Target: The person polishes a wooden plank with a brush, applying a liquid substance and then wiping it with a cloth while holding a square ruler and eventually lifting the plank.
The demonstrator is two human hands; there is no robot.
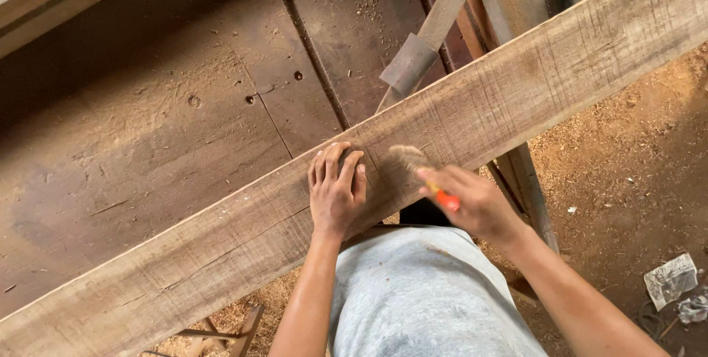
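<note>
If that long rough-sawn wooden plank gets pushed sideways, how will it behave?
The long rough-sawn wooden plank looks thick, so probably stiff and heavy. Its coarse face should grip, not slip, under the flat left hand. It overhangs the dusty wooden workbench, so it might pivot.

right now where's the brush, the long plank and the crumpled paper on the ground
brush (410, 158), head view, on its blurred bristle end above the orange handle
long plank (560, 84), head view, on its bare top face right of the hands
crumpled paper (670, 279), head view, on the middle of the pale scrap
</note>
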